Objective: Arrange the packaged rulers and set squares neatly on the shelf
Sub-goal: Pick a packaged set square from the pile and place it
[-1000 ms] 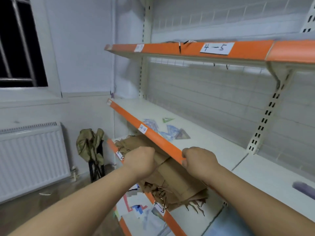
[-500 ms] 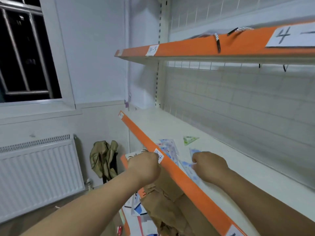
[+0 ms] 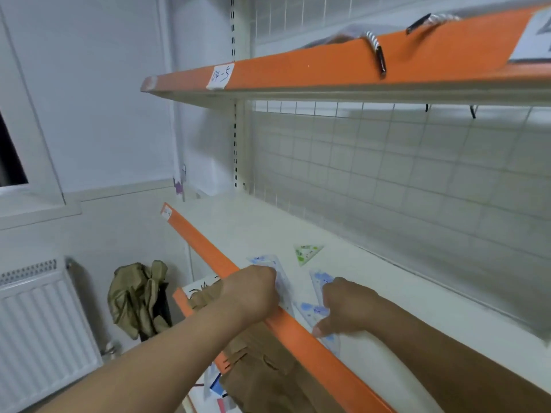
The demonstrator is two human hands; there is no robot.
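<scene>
On the white middle shelf [image 3: 372, 281] lie several clear packaged rulers and set squares with blue print. My left hand [image 3: 253, 290] reaches over the orange front edge [image 3: 208, 254] and rests on a long packaged ruler [image 3: 268, 260]. My right hand [image 3: 347, 310] presses on a blue-printed set square [image 3: 310, 311] near the front edge, thumb stretched toward the rail. Another blue-printed pack [image 3: 320, 278] pokes out behind that hand. A small green set square [image 3: 307, 253] lies alone farther back. Whether either hand grips its pack is hidden.
An orange-edged upper shelf [image 3: 328, 73] with label 04-5 hangs overhead, cords draped over it. Torn brown paper [image 3: 268, 371] and more packs sit on the lower shelf. A radiator [image 3: 44, 329] and an olive cloth bundle [image 3: 137, 299] stand on the left.
The view has moved closer and up to the middle shelf. Both hands went from the shelf's front edge onto the blue-printed packs.
</scene>
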